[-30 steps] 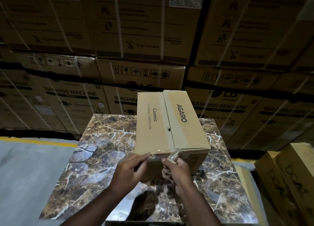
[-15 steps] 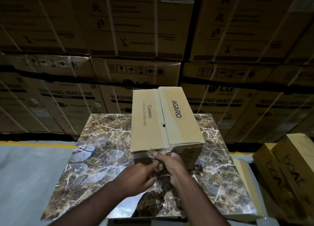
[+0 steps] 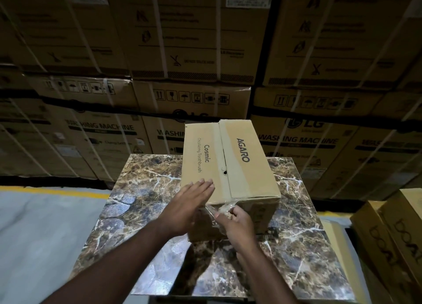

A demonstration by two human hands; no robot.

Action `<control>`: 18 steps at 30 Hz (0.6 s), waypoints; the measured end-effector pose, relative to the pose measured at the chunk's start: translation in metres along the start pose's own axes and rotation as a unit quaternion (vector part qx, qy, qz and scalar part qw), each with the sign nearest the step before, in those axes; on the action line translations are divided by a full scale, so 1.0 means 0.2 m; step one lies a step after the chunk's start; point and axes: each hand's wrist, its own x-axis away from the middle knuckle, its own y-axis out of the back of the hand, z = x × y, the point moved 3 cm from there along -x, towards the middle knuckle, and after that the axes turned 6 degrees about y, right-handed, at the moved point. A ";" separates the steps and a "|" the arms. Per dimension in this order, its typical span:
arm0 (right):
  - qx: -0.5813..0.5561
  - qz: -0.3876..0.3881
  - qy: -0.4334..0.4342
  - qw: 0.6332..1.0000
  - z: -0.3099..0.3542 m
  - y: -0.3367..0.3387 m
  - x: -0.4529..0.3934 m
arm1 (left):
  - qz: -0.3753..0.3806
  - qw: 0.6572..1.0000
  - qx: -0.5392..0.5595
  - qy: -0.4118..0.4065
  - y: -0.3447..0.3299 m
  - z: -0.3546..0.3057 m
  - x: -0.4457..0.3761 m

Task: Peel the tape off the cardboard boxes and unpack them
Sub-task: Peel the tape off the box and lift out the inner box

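- The cardboard box (image 3: 228, 162) on the tabletop (image 3: 146, 203) reads "AGARO" on its right top flap, "Cosmic" and "Oscillating Toothbrush" on its left.
- The stacked cartons (image 3: 303, 141) from 10 to 2 o'clock carry "LG" and "WASHING MACHINE", with rows of handling pictograms above.
- The side boxes (image 3: 397, 242) at 4 o'clock are printed with large letters that look like "boAt".

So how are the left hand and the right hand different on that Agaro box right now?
The left hand is flat, fingers straight, reaching onto the top of the Agaro box; the right hand is curled, pinching the clear tape at the box's near edge. The left sits higher, at the top face; the right is lower, in front of the near side. Both work the same box on the marble table.
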 end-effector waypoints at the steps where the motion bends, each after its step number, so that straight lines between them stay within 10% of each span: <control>1: 0.029 0.004 0.019 0.999 0.03 0.04 0.02 | 0.001 1.000 -0.012 0.014 -0.02 0.01 0.00; 18: 0.144 -0.168 0.144 0.964 0.03 0.49 0.09 | 0.020 0.995 -0.061 -0.074 -0.10 -0.29 -0.33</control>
